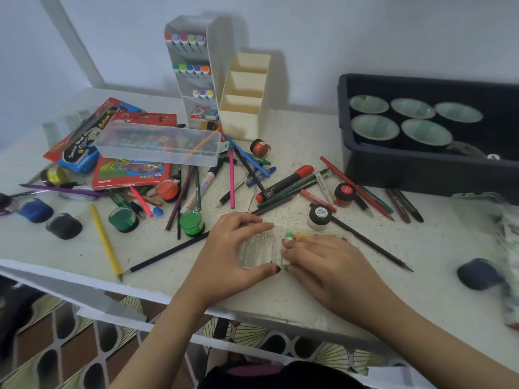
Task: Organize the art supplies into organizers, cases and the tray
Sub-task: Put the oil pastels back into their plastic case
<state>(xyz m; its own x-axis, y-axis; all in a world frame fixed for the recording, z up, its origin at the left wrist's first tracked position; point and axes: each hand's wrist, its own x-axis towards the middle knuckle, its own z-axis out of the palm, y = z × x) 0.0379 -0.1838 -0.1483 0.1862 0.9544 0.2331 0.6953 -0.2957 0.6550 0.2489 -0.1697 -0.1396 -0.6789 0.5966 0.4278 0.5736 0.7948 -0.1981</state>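
Small clear case (258, 249) lies flat on the white table (421, 262). Left hand (233, 254) grasps it, thumb on its near side, fingers on its far side. Right hand (325, 265) covers its right end, fingers bent; grip not discernible. Poster-paint jar (320, 217) stands just behind the case.

A white counter (438, 242) fills most of the view, its top speckled with small dark marks and its front edge scuffed. Behind it rises a plain pale wall (365, 32). A white bar (75, 43) slants across the wall at upper left and meets the counter's far corner. Below the front edge, a white panel (92, 299) lies at a slant. Under that is a patterned floor (70, 341) with brown, black and cream shapes and fan-like motifs. A blurred printed bag (509, 265) lies at the counter's right edge.
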